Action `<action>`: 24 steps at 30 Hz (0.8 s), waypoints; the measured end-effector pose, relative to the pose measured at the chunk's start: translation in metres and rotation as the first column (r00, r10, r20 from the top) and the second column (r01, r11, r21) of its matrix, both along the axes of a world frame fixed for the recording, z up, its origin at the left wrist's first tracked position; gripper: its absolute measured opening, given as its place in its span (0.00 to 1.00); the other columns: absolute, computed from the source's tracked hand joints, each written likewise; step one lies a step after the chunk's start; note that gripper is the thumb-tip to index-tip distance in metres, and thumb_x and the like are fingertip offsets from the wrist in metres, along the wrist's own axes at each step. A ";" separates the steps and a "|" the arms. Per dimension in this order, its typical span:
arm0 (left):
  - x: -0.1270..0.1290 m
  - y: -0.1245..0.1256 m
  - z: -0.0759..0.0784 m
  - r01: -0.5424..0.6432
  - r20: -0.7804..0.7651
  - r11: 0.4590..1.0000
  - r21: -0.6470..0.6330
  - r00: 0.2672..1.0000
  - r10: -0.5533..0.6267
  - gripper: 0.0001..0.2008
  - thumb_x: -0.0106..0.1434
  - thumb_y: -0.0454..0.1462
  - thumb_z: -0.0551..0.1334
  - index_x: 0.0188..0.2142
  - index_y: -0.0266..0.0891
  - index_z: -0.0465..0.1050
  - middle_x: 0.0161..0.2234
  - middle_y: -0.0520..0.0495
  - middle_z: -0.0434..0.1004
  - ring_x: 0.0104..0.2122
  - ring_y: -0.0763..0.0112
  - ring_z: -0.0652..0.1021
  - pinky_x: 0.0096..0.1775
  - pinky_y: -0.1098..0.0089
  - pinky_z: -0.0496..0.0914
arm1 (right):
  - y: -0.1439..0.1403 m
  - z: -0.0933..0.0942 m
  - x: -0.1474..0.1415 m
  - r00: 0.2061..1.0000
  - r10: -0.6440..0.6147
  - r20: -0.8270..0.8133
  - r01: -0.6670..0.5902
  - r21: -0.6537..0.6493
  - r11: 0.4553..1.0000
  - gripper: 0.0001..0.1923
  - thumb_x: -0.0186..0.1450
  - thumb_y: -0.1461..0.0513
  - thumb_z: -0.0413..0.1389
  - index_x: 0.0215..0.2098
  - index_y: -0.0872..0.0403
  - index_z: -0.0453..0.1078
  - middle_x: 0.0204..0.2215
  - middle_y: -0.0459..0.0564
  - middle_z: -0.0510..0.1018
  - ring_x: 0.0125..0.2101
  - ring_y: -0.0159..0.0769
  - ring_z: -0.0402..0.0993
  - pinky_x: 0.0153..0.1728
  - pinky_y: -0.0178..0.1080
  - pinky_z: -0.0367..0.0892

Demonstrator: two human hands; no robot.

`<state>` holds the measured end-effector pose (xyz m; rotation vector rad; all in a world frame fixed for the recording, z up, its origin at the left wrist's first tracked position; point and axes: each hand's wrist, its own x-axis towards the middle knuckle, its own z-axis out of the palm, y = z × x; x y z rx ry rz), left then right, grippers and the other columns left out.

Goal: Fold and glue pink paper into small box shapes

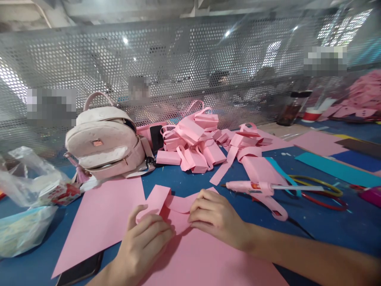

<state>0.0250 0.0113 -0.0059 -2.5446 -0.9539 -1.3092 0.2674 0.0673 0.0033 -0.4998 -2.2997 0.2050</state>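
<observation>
A small folded pink paper piece (166,200) with a curved strip lies on a large pink paper sheet (208,258) in front of me. My left hand (144,242) rests on its left part, thumb up against the fold. My right hand (212,216) presses fingers down on the strip's right end. A pink glue gun (253,187) lies just right of my right hand on the blue table (327,222).
A pile of folded pink paper pieces (193,143) sits behind, beside a pale pink backpack (104,143). Another pink sheet (101,218) covers a dark phone (80,270). Plastic bags (24,198) lie at left. Scissors (321,194) and coloured sheets (336,167) lie at right. A perforated metal screen (190,67) stands behind.
</observation>
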 end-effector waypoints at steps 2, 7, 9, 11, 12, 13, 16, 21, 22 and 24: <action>0.000 0.000 0.000 0.000 -0.003 1.000 -0.001 1.000 0.000 0.10 0.74 0.34 0.57 0.39 0.43 0.78 0.33 0.56 0.84 0.36 0.75 0.80 0.64 0.62 0.49 | 0.000 0.000 0.000 1.000 0.005 -0.011 -0.005 -0.004 1.000 0.13 0.74 0.59 0.55 0.33 0.53 0.77 0.29 0.46 0.81 0.33 0.34 0.67 0.35 0.38 0.63; 0.002 0.000 0.002 -0.003 0.000 1.000 0.003 1.000 0.003 0.11 0.74 0.34 0.57 0.39 0.43 0.78 0.32 0.56 0.84 0.36 0.75 0.80 0.64 0.61 0.49 | 0.000 -0.002 -0.001 1.000 0.019 -0.024 -0.020 -0.034 0.999 0.14 0.73 0.60 0.56 0.31 0.54 0.76 0.27 0.45 0.79 0.32 0.34 0.65 0.34 0.38 0.62; 0.002 0.000 0.004 0.005 0.003 1.000 0.005 1.000 -0.005 0.12 0.74 0.34 0.56 0.39 0.42 0.78 0.32 0.56 0.84 0.36 0.75 0.79 0.63 0.62 0.49 | 0.000 -0.002 0.000 1.000 0.020 -0.011 -0.021 -0.065 0.998 0.14 0.73 0.60 0.56 0.30 0.54 0.75 0.27 0.45 0.78 0.32 0.34 0.65 0.33 0.37 0.61; 0.002 0.000 0.004 0.011 0.004 1.000 0.015 1.000 -0.011 0.12 0.75 0.33 0.56 0.38 0.42 0.78 0.32 0.56 0.84 0.35 0.75 0.79 0.63 0.62 0.50 | 0.001 -0.003 0.000 1.000 0.018 -0.004 -0.018 -0.095 0.995 0.13 0.72 0.61 0.57 0.30 0.54 0.75 0.27 0.46 0.78 0.32 0.34 0.65 0.34 0.37 0.61; 0.002 0.000 0.004 0.013 0.003 1.000 0.018 1.000 -0.013 0.12 0.74 0.33 0.56 0.38 0.41 0.78 0.32 0.56 0.84 0.35 0.75 0.79 0.63 0.62 0.50 | 0.001 -0.003 0.000 1.000 0.018 -0.007 -0.019 -0.105 0.994 0.13 0.72 0.62 0.57 0.29 0.54 0.75 0.27 0.46 0.78 0.32 0.34 0.65 0.34 0.37 0.61; 0.002 0.000 0.004 0.012 0.003 1.000 0.020 1.000 -0.012 0.12 0.74 0.33 0.56 0.38 0.41 0.78 0.32 0.56 0.84 0.35 0.75 0.79 0.63 0.62 0.50 | 0.001 -0.003 0.000 1.000 0.019 -0.012 -0.020 -0.111 0.994 0.12 0.72 0.63 0.58 0.29 0.54 0.75 0.27 0.46 0.77 0.32 0.34 0.65 0.34 0.37 0.61; 0.002 0.001 0.001 0.004 -0.001 1.000 0.021 1.000 -0.004 0.11 0.73 0.33 0.57 0.38 0.42 0.78 0.32 0.56 0.83 0.35 0.74 0.79 0.64 0.61 0.49 | 0.001 -0.003 0.000 0.999 0.021 -0.031 -0.024 -0.121 0.992 0.11 0.70 0.64 0.59 0.29 0.54 0.75 0.26 0.45 0.77 0.32 0.34 0.65 0.34 0.37 0.61; 0.002 0.001 0.000 -0.013 -0.003 0.999 0.035 1.000 0.013 0.09 0.73 0.33 0.58 0.39 0.43 0.78 0.31 0.57 0.83 0.34 0.75 0.79 0.64 0.61 0.48 | 0.001 -0.005 -0.001 0.999 0.019 -0.043 -0.024 -0.122 0.992 0.11 0.69 0.65 0.60 0.28 0.54 0.74 0.26 0.45 0.76 0.31 0.34 0.65 0.33 0.37 0.62; 0.002 0.001 0.001 -0.014 0.000 0.999 0.035 1.000 0.014 0.09 0.73 0.33 0.58 0.39 0.43 0.78 0.31 0.58 0.83 0.34 0.75 0.79 0.64 0.61 0.48 | 0.001 -0.004 -0.002 0.999 0.015 -0.036 -0.019 -0.122 0.992 0.11 0.69 0.65 0.59 0.28 0.54 0.74 0.26 0.45 0.76 0.31 0.34 0.65 0.33 0.37 0.61; 0.002 0.000 0.002 -0.020 0.010 0.999 0.027 1.000 0.020 0.10 0.73 0.33 0.58 0.40 0.44 0.78 0.31 0.58 0.83 0.34 0.75 0.79 0.64 0.61 0.48 | 0.001 -0.003 -0.001 1.000 0.010 -0.016 -0.011 -0.125 0.992 0.11 0.70 0.64 0.59 0.29 0.53 0.74 0.27 0.45 0.77 0.32 0.34 0.65 0.34 0.37 0.62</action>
